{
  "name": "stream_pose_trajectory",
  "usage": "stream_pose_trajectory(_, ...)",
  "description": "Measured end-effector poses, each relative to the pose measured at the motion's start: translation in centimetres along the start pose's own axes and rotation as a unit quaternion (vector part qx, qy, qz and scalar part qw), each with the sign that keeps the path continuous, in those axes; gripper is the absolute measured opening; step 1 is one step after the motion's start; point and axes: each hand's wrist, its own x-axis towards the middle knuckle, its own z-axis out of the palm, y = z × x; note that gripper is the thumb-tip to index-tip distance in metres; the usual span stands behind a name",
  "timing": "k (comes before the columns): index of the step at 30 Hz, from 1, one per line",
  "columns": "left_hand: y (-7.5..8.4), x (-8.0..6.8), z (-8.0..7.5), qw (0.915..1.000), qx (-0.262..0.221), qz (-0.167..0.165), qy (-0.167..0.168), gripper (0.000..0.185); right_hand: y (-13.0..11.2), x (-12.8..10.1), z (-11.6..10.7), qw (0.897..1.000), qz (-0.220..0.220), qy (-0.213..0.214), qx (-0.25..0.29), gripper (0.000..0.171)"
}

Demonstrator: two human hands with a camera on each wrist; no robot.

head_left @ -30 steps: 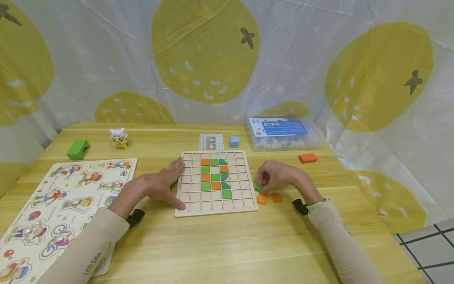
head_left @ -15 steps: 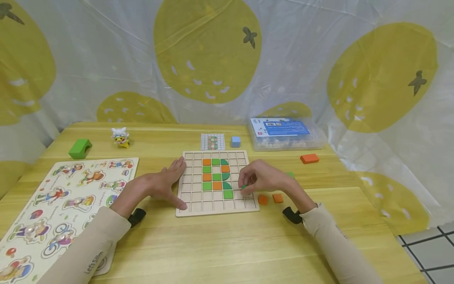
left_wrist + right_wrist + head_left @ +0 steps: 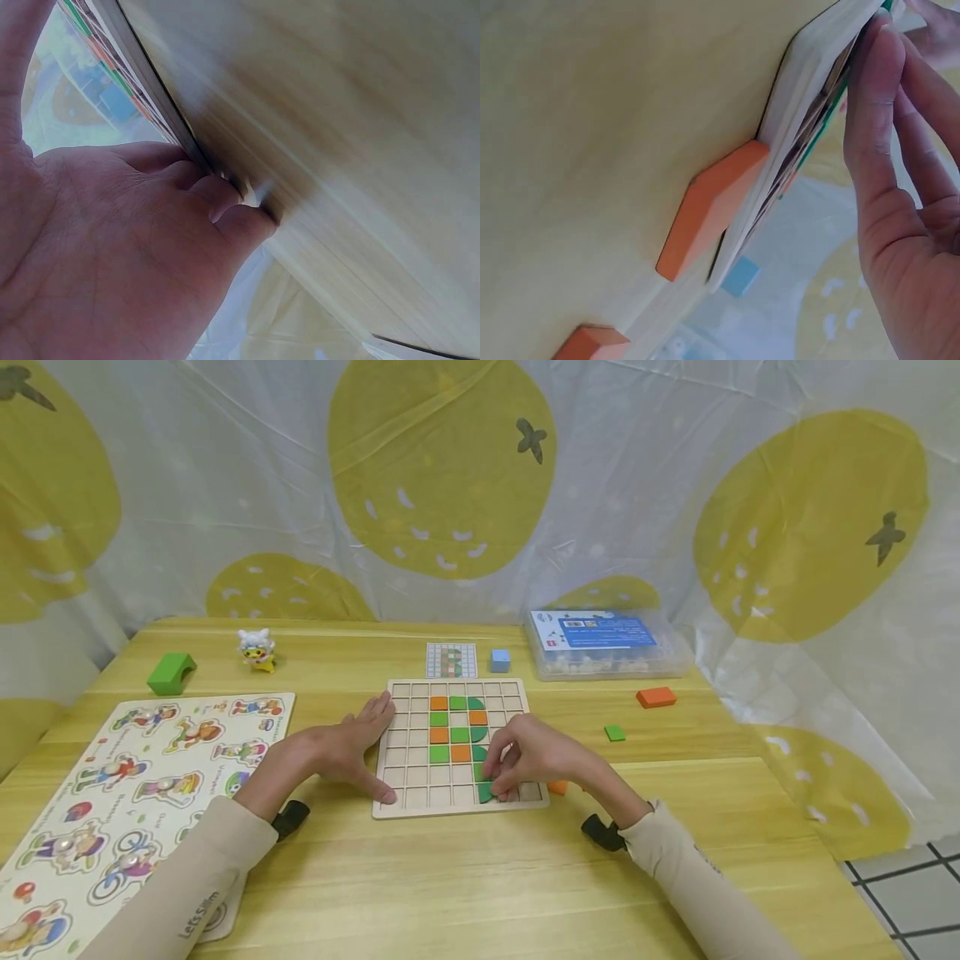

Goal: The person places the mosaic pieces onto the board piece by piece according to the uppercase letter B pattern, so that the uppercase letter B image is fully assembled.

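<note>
A wooden grid board (image 3: 416,775) lies on the table, with orange, green and dark green tiles set in its middle columns. My left hand (image 3: 337,753) rests along the board's left edge, its thumb on the near corner and the fingers extended. In the left wrist view, the fingertips (image 3: 247,221) meet the board's side. With thumb and forefinger, my right hand (image 3: 536,753) pinches a dark green curved tile (image 3: 484,792) at a cell in the lowest row. The fingers cover part of that tile and of the green square (image 3: 480,772) above it.
Right of the board lie a partly hidden orange tile (image 3: 557,787), a green tile (image 3: 615,733) and an orange block (image 3: 656,697). Behind it are a pattern card (image 3: 452,661), a blue cube (image 3: 500,661) and a plastic box (image 3: 607,643). A picture puzzle (image 3: 172,739) lies left.
My right hand has carried the dark green tile leftward from the loose tiles to the board's lowest row. The loose green tile has come into view. My left hand stays at the edge.
</note>
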Motion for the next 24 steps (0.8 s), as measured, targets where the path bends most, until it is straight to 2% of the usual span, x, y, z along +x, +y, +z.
stream_pose_trajectory(8, 0.15, -0.07, 0.03, 1.0000, 0.003, -0.002, 0.001, 0.141, -0.24, 0.12, 0.31, 0.994, -0.018, 0.018, -0.106, 0.019)
stream_pose_trajectory(15, 0.20, -0.08, 0.07, 1.0000, 0.003, -0.002, 0.002, 0.141, -0.91, -0.02, 0.46, 0.983, 0.028, 0.061, -0.172, 0.044)
stream_pose_trajectory(19, 0.17, -0.04, 0.09, 1.0000, 0.003, -0.002, 0.000, 0.141, -0.88, 0.01, 0.46, 0.980, 0.041, 0.072, -0.180, 0.053)
stream_pose_trajectory(24, 0.08, -0.09, 0.02, 1.0000, 0.001, -0.003, 0.001, 0.141, -0.83, 0.13, 0.41, 0.983, 0.026, 0.066, -0.169, 0.041)
